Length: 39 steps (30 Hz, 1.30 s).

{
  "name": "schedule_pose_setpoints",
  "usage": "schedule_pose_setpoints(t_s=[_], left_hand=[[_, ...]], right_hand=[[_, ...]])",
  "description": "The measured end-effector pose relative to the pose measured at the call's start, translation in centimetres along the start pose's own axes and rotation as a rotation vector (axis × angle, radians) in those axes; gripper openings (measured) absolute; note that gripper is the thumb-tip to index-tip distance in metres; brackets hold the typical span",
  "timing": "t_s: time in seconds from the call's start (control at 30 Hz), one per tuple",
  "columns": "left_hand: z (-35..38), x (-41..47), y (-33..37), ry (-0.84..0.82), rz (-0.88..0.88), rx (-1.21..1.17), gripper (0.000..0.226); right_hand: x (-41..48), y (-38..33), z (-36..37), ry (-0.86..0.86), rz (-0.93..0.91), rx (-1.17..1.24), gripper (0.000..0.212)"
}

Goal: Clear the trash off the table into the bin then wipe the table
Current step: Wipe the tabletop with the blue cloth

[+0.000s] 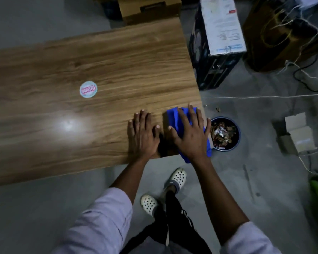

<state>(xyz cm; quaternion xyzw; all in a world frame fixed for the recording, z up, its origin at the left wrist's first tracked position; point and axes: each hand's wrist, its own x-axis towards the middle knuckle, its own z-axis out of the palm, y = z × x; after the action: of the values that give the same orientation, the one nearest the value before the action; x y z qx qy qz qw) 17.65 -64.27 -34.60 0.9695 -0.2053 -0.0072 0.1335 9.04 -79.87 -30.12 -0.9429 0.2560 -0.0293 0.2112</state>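
Your right hand (190,132) lies flat with its fingers spread wide, pressing the blue cloth (174,116) onto the table (99,52) at its near right corner. The cloth is a soft folded rectangle. Its long axis runs away from you, roughly along the right edge, and one end hangs over the near edge below your wrist.

Your left hand (142,133) rests palm down just beside the cloth on bare wood, fingers straight, holding nothing. The right hand has the cloth, and the rest of the top lies to your left and toward the far edge. I judge the stroke has to start from this corner and run leftward with the grain.

The top is smooth wood-grain laminate, glossy enough to show a bright glare patch (67,124), so the cloth should slide easily. A round sticker (88,89), pale teal with a pink band, sits well to the left near the table's middle. It is too blurred to tell whether it is stuck down or loose.

The bin (239,132), a dark round tub on the floor just off the right edge, is full of crumpled wrappers (223,133), so the clearing looks done.
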Motion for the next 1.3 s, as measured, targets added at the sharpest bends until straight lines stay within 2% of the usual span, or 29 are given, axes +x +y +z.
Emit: schedule_pose_setpoints(t_s=[0.13, 0.23, 0.47, 0.67, 1.3], left_hand=[[1.0, -0.6, -0.1, -0.015, 0.029, 0.127, 0.062], [1.0, -0.3, 0.0, -0.034, 0.006, 0.118, 0.063], [0.5, -0.7, -0.3, -0.042, 0.048, 0.134, 0.066], [0.3, -1.8, -1.1, -0.011, 0.092, 0.146, 0.066], [0.8, -1.5, -1.3, 0.017, 0.063, 0.062, 0.066]], right_hand=[[0.5, 1.3, 2.8, -0.036, -0.047, -0.099, 0.069], [0.5, 1.8, 3.8, -0.028, -0.054, -0.157, 0.069], [-0.5, 1.5, 3.4, 0.050, -0.034, -0.104, 0.074], [-3.0, 3.3, 3.5, -0.022, -0.109, -0.126, 0.074], [0.4, 2.0, 4.1, -0.003, 0.072, -0.149, 0.075]])
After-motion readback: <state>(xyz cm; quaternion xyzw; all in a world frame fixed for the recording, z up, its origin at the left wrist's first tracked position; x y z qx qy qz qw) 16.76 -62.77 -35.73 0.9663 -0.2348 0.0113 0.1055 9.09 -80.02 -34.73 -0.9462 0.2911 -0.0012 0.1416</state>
